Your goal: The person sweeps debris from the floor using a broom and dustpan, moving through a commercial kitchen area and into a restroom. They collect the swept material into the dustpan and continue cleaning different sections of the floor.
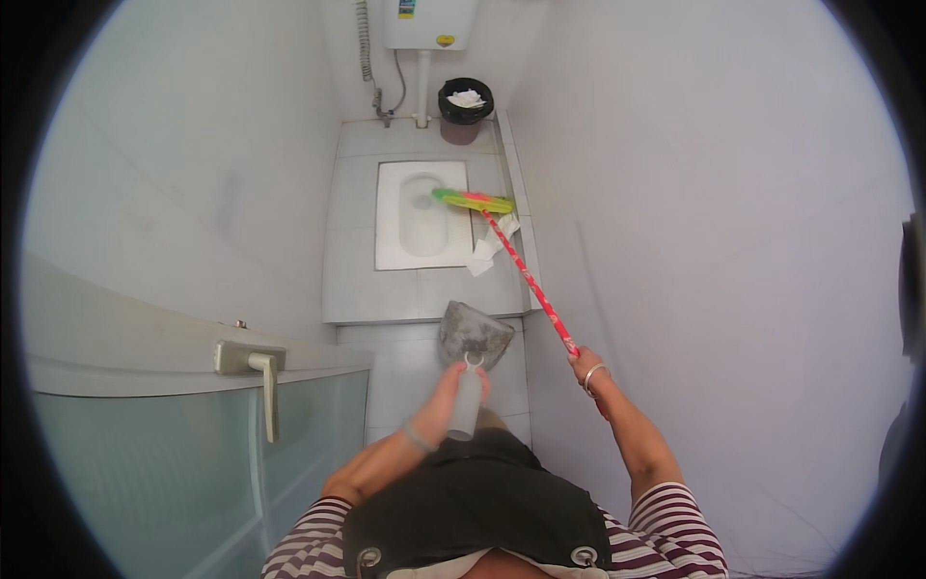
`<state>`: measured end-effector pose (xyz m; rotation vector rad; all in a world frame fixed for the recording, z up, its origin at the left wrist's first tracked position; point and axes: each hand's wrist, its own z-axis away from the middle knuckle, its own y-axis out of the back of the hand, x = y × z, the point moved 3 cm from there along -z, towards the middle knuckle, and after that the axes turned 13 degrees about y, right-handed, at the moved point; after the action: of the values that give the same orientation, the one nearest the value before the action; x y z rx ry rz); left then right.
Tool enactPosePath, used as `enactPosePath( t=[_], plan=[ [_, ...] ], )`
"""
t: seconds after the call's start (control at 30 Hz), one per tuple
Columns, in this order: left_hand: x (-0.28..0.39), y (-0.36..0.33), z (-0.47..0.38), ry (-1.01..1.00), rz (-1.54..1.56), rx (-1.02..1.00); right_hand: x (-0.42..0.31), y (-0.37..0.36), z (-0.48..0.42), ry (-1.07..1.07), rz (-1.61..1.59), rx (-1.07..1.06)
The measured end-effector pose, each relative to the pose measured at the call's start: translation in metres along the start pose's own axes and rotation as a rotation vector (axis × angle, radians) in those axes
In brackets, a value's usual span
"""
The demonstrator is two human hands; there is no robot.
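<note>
My right hand (589, 362) grips the red patterned handle of a broom (528, 279). The broom's green, yellow and pink head reaches over the right rim of a white squat toilet (388, 217). Crumpled white paper (486, 253) lies on the tiles right of the toilet, just below the broom head. My left hand (450, 394) holds the pale grey tubular handle of a dustpan, with a ring at its end. The dustpan's stained grey pan (474, 329) is beyond that hand, in front of the raised tiled step; whether it rests on the floor cannot be told.
A lined waste bin (460, 130) with white paper in it stands behind the toilet, near a white cistern (427, 25), its pipe and a coiled hose. A door with a metal handle (269, 387) stands at the left. Walls flank both sides; the step's edge (412, 320) crosses ahead.
</note>
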<state>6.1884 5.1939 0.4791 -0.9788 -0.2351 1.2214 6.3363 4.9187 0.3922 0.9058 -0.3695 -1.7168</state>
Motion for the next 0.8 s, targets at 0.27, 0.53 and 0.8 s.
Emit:
enactPosePath(
  t=[0.27,0.53,0.8],
  plan=[
    [0.069,0.042,-0.114,-0.299,-0.673,0.183,-0.019,0.036,0.035,-0.119,-0.221,-0.177],
    [0.137,0.048,-0.151,-0.325,-0.760,0.026,-0.123,0.034,0.160,-0.211,-0.749,-0.604],
    [0.127,0.044,-0.083,-0.267,-0.102,0.210,-0.174,0.125,0.223,-0.217,-0.925,-0.632]
  ],
)
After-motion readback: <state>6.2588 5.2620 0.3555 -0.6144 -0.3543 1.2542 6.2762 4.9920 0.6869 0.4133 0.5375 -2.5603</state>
